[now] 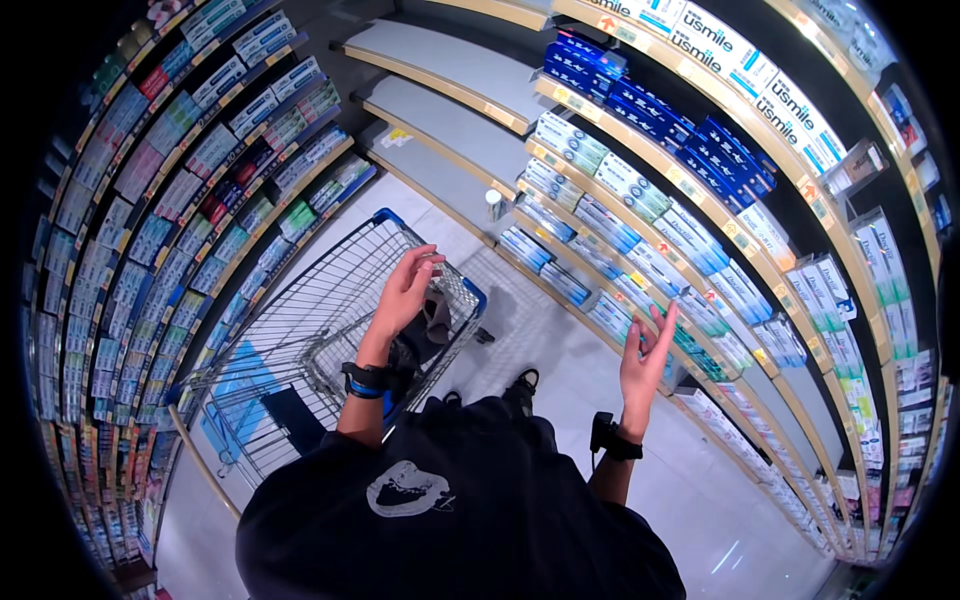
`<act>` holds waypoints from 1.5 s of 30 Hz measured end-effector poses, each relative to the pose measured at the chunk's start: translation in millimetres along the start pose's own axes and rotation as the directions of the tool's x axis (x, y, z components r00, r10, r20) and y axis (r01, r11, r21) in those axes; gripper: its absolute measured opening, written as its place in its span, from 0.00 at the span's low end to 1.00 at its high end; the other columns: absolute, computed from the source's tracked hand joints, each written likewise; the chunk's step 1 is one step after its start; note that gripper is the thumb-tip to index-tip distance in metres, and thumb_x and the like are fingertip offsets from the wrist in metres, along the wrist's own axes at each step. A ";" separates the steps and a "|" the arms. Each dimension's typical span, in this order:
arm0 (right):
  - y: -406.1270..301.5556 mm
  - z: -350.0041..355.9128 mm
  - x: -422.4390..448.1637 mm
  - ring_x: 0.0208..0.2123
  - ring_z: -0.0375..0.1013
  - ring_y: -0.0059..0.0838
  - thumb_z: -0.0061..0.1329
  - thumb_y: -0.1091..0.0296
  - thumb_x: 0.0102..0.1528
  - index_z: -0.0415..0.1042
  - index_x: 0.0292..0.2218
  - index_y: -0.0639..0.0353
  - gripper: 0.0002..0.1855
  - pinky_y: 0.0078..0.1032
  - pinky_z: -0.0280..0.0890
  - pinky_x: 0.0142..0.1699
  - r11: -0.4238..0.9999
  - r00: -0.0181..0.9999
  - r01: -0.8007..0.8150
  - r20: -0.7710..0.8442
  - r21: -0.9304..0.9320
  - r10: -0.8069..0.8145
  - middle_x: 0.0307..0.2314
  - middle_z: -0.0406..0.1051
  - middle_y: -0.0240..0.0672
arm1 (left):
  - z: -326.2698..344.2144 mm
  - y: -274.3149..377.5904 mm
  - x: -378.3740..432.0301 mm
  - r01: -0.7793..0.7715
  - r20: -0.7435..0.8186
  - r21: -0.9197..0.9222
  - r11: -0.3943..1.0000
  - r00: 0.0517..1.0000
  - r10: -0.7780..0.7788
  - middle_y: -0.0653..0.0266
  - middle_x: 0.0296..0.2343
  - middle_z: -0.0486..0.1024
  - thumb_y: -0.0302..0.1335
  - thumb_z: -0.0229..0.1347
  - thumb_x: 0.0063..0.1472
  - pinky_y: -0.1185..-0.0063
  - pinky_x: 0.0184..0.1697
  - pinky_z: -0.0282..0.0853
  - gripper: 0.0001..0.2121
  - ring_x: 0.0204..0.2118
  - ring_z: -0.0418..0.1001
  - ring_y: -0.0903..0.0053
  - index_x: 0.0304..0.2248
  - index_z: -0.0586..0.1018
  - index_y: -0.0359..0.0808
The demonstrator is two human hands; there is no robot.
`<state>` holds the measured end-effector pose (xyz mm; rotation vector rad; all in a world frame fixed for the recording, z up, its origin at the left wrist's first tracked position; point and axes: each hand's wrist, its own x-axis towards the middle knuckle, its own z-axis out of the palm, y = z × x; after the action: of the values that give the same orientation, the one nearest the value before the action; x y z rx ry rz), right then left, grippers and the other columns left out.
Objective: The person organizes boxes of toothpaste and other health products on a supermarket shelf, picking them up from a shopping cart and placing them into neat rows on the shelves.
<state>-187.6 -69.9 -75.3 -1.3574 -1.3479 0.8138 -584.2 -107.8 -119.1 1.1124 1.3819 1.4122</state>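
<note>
My left hand point(406, 291) is raised over the near side of a wire shopping cart point(330, 262) with blue corner pieces; it holds nothing and its fingers are slightly curled. My right hand point(649, 352) is up in the air before the lower right shelves, empty, with fingers apart. Behind its fingertips, in the picture, stand rows of toothpaste boxes point(694, 309). A dark bag or cloth point(431, 322) lies in the cart, partly hidden by my left arm. Both wrists wear black bands.
Shelves of boxed oral-care goods point(214, 150) curve along the left. On the right, shelves carry dark blue boxes point(649, 109) and white usmile boxes point(701, 41). A grey shelf board point(442, 45) spans the top middle. A clear cylindrical container point(493, 204) is at a low shelf's edge.
</note>
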 end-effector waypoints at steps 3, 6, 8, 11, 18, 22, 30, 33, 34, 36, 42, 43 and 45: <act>7.2 28.6 -16.9 0.54 0.73 0.36 0.45 0.70 0.69 0.65 0.63 0.59 0.24 0.30 0.68 0.55 0.990 0.992 0.128 0.027 -0.064 -0.127 0.59 0.65 0.45 | -27.9 -0.3 -23.0 0.032 0.005 -0.042 0.999 0.999 -0.032 0.61 0.51 0.77 0.32 0.43 0.77 0.77 0.55 0.70 0.16 0.49 0.76 0.75 0.57 0.72 0.35; -0.1 52.3 -44.2 0.53 0.74 0.35 0.43 0.67 0.70 0.76 0.53 0.63 0.17 0.29 0.67 0.55 0.970 0.975 0.221 0.015 -0.104 -0.221 0.56 0.69 0.41 | -44.6 -2.2 -44.7 0.066 0.107 -0.015 0.998 0.992 -0.064 0.60 0.50 0.78 0.40 0.35 0.78 0.75 0.56 0.69 0.24 0.50 0.76 0.73 0.54 0.75 0.31; -4.0 57.1 -61.8 0.54 0.74 0.32 0.39 0.61 0.72 0.72 0.57 0.62 0.20 0.25 0.70 0.52 0.962 0.973 0.220 0.103 -0.159 -0.206 0.55 0.69 0.40 | -47.2 -0.1 -52.4 0.077 0.212 -0.065 0.995 0.975 -0.062 0.60 0.50 0.78 0.46 0.26 0.78 0.74 0.57 0.67 0.33 0.50 0.75 0.73 0.51 0.79 0.29; -36.4 64.1 -91.9 0.53 0.74 0.30 0.41 0.63 0.72 0.72 0.58 0.59 0.19 0.24 0.70 0.50 0.997 0.988 0.031 0.151 -0.064 -0.021 0.56 0.69 0.37 | -40.1 14.9 -68.3 0.142 0.258 -0.032 0.989 0.958 -0.129 0.60 0.51 0.77 0.45 0.27 0.78 0.73 0.58 0.66 0.31 0.51 0.74 0.72 0.52 0.77 0.30; 20.7 86.0 -124.2 0.47 0.75 0.30 0.55 0.70 0.63 0.47 0.69 0.50 0.41 0.27 0.72 0.46 0.985 0.921 -0.170 0.362 0.041 0.144 0.56 0.66 0.47 | -36.1 -30.4 -87.1 0.066 0.360 0.206 0.976 0.923 -0.138 0.45 0.57 0.68 0.28 0.51 0.72 0.72 0.52 0.72 0.33 0.53 0.75 0.67 0.69 0.47 0.40; 25.3 109.2 -137.5 0.45 0.75 0.30 0.56 0.67 0.63 0.37 0.72 0.48 0.48 0.29 0.74 0.44 0.986 0.838 -0.163 0.524 -0.028 0.153 0.56 0.64 0.50 | -35.4 -55.3 -97.6 0.124 0.312 0.367 0.922 0.917 -0.247 0.40 0.57 0.68 0.33 0.55 0.70 0.71 0.52 0.72 0.39 0.53 0.76 0.62 0.70 0.43 0.41; 120.2 196.6 -136.3 0.59 0.65 0.51 0.56 0.62 0.60 0.57 0.67 0.50 0.37 0.43 0.62 0.62 0.976 0.618 0.215 0.778 -0.028 -0.114 0.60 0.61 0.51 | -37.1 -181.4 -106.5 -0.069 0.593 0.599 0.797 0.708 -0.384 0.36 0.58 0.66 0.37 0.54 0.67 0.64 0.63 0.63 0.37 0.59 0.69 0.47 0.67 0.52 0.28; 151.1 226.8 -129.4 0.67 0.50 0.65 0.55 0.56 0.60 0.65 0.63 0.42 0.32 0.51 0.51 0.70 0.848 0.488 0.505 0.863 -0.159 -0.130 0.66 0.53 0.46 | -36.2 -190.5 -127.7 0.094 0.415 0.695 0.713 0.757 -0.505 0.37 0.57 0.68 0.34 0.54 0.66 0.65 0.63 0.63 0.36 0.60 0.68 0.50 0.66 0.53 0.28; 153.2 236.5 -127.8 0.67 0.48 0.66 0.55 0.55 0.60 0.66 0.63 0.39 0.31 0.53 0.51 0.69 0.790 0.461 0.582 0.878 -0.191 -0.128 0.67 0.53 0.44 | -45.9 -194.2 -133.8 0.048 0.468 0.644 0.763 0.764 -0.444 0.38 0.56 0.69 0.33 0.54 0.65 0.65 0.62 0.64 0.36 0.59 0.69 0.50 0.66 0.53 0.29; 151.5 246.4 -124.3 0.68 0.46 0.65 0.57 0.52 0.58 0.69 0.60 0.37 0.30 0.58 0.52 0.68 0.750 0.457 0.592 0.890 -0.294 -0.011 0.68 0.51 0.41 | -60.0 -191.8 -145.2 0.038 0.485 0.599 0.800 0.778 -0.400 0.38 0.55 0.70 0.32 0.54 0.64 0.66 0.62 0.64 0.36 0.58 0.70 0.50 0.67 0.53 0.30; 144.6 246.9 -102.8 0.67 0.49 0.60 0.67 0.44 0.45 0.81 0.45 0.42 0.26 0.56 0.47 0.68 0.621 0.488 0.745 0.834 -0.245 -0.257 0.61 0.62 0.46 | -82.3 -128.5 -203.9 0.210 0.465 0.632 0.746 0.667 -0.582 0.41 0.53 0.73 0.29 0.49 0.68 0.62 0.55 0.69 0.33 0.53 0.74 0.51 0.69 0.52 0.43; 143.3 248.9 -95.2 0.67 0.51 0.59 0.68 0.42 0.43 0.82 0.42 0.43 0.27 0.55 0.45 0.69 0.606 0.477 0.767 0.820 -0.213 -0.316 0.58 0.65 0.47 | -82.9 -130.0 -215.9 0.231 0.443 0.628 0.743 0.679 -0.585 0.41 0.53 0.73 0.29 0.49 0.68 0.62 0.55 0.69 0.33 0.53 0.74 0.51 0.69 0.52 0.43; 143.9 251.8 -88.4 0.65 0.54 0.56 0.68 0.42 0.43 0.82 0.42 0.43 0.27 0.52 0.47 0.69 0.609 0.438 0.766 0.861 -0.206 -0.260 0.56 0.67 0.45 | -77.0 -129.8 -241.1 0.042 0.360 0.608 0.793 0.875 -0.323 0.41 0.53 0.73 0.31 0.46 0.71 0.60 0.54 0.68 0.30 0.53 0.73 0.48 0.69 0.53 0.44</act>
<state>-397.6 -87.2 -293.3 -0.8140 -2.7677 0.5045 -601.0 -356.2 -256.7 1.5250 1.5610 0.5110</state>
